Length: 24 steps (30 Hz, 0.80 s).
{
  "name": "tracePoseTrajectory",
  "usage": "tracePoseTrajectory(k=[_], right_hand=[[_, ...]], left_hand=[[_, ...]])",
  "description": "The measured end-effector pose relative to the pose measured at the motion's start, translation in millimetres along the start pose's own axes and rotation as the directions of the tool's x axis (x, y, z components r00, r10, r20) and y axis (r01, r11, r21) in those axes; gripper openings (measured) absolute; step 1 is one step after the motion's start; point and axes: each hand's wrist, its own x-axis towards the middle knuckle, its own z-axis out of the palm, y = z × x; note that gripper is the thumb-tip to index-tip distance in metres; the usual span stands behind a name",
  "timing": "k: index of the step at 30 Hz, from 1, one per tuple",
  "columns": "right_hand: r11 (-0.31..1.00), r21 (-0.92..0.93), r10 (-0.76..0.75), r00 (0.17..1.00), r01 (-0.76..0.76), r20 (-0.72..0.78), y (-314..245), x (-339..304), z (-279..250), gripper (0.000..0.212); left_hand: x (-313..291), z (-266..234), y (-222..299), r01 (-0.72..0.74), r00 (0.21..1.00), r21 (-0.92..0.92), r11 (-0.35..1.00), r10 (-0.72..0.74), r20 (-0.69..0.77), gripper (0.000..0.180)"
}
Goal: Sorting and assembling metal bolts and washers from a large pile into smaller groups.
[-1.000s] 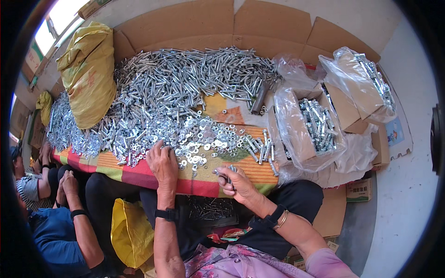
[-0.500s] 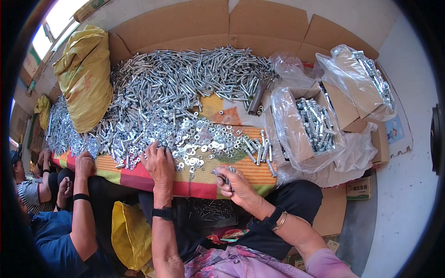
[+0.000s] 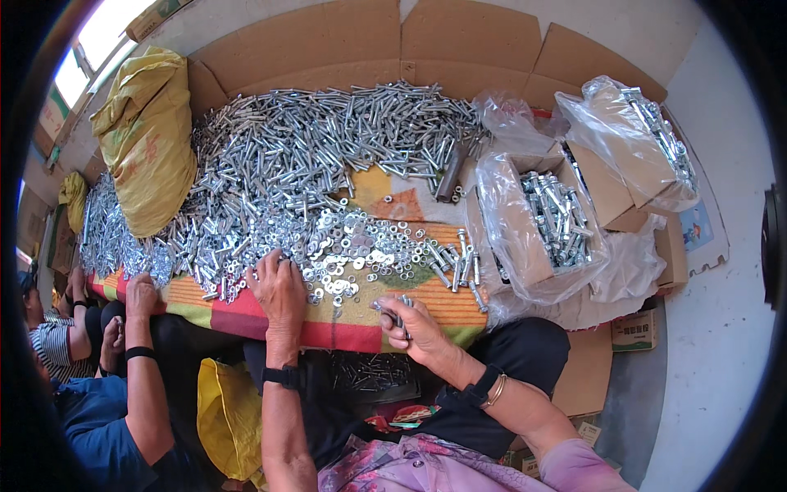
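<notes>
My left hand (image 3: 277,291) lies at the near edge of a heap of washers and nuts (image 3: 352,238), its fingers spread and bent down onto the small parts. Its fingertips are partly lost among the metal. My right hand (image 3: 416,326), over the front edge of the patterned cloth, is closed around several bolts (image 3: 402,313); a small piece shows at its thumb and fingertip, too small to name. Behind the washers rises a wide pile of loose bolts (image 3: 328,135). A few assembled bolts (image 3: 463,262) lie to the right.
A cardboard box lined with plastic (image 3: 537,271) holds bolts at the right, with another filled box (image 3: 623,156) behind it. A dark tube (image 3: 452,172) lies near them. Yellow sacks (image 3: 152,139) stand left. A co-worker's hand (image 3: 141,295) works at the left edge.
My hands have barely moved; the left stays at the washers and the right keeps its bolts. The view has shifted slightly, and the co-worker's hand has moved a little to the left and down.
</notes>
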Motion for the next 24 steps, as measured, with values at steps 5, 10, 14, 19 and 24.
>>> tracePoseTrajectory(k=[5,10,14,19,24], right_hand=[[1.000,-0.003,0.019,1.000,-0.019,0.009,0,0,-1,0.016],[0.999,0.034,0.024,1.000,-0.024,0.000,-4,0,-1,0.014],[0.997,-0.069,0.028,0.999,-0.025,0.044,-2,-2,4,0.011],[0.997,-0.077,-0.006,1.000,0.009,0.029,0,-5,5,0.012],[0.998,-0.024,0.062,0.997,-0.061,0.046,3,-1,-6,0.013]], left_hand=[[4,-10,4,0.075,0.997,-0.138,0.988,-0.078,-0.015,0.009],[-19,-48,51,0.102,0.995,-0.537,0.837,-0.096,0.039,0.014],[-43,-67,93,0.058,0.991,-0.628,0.776,0.034,0.133,0.015],[-51,-67,98,0.121,0.988,-0.673,0.730,-0.019,0.156,0.015],[-52,-71,106,0.382,0.921,-0.775,0.504,-0.272,0.277,0.011]])
